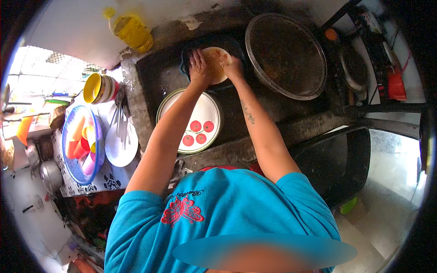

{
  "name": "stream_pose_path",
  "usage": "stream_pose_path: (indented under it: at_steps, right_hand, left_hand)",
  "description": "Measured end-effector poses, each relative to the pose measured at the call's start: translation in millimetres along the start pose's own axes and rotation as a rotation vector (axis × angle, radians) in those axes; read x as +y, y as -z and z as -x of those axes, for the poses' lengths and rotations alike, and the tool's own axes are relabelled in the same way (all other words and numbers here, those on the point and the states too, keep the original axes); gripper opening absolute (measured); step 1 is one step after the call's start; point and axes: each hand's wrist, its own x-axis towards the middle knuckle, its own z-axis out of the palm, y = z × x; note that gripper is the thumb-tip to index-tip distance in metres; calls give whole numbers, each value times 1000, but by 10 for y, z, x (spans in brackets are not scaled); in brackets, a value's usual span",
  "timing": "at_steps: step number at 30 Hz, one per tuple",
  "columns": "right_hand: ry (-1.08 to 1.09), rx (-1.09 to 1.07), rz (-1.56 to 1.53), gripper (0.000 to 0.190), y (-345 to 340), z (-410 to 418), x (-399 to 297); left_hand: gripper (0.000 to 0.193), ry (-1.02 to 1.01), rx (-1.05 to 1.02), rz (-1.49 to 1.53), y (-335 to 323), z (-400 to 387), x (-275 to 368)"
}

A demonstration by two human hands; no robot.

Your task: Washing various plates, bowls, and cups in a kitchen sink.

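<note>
A pale round plate (pixel 215 66) with reddish smears is tilted above a dark plastic basin (pixel 184 70) in the sink. My left hand (pixel 199 66) holds the plate along its left side, fingers stretched out and the thumb hidden. At the right rim, my right hand (pixel 234 69) has curled fingers touching the plate's face; blur hides whether anything small is in them. Nearer to me, a large white plate (pixel 201 112) with a green rim and red tomato pictures lies in the sink, partly covered by my left forearm.
A large round pan or lid (pixel 286 58) lies right in the dark stone sink (pixel 150 82). A yellow bottle (pixel 133 32) stands behind. At left are stacked bowls (pixel 94 88), a blue basket (pixel 68 167) of cups, and a white bowl (pixel 117 150) with spoons. A black tub (pixel 334 163) sits right.
</note>
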Motion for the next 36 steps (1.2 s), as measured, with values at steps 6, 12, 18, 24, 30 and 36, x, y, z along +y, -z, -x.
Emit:
stream_pose_path:
  at_steps: [6,12,18,24,30,36]
  right_hand:
    - [-32,52,217,31,-20,-91,363]
    - [-65,-53,58,49,-208,-130,151]
    - [-49,111,218,47,-69,-160,370]
    - [-184,-25,161,44,-29,-172,389]
    - [-193,-83,-27,40,-159,-130,263]
    - [-155,6,-80,28,-40,-62,351]
  left_hand:
    - [53,-586,-215,117,-95,50,161]
    - [56,-735,-397,106,-144,233,-384]
    - [57,-421,-337,-214,442,146,-9]
    - [65,-307,93,62,1,-50,374]
    - [52,-565,9,451,-83,68,105]
    - [62,-323,-185,-32,741,457,-18]
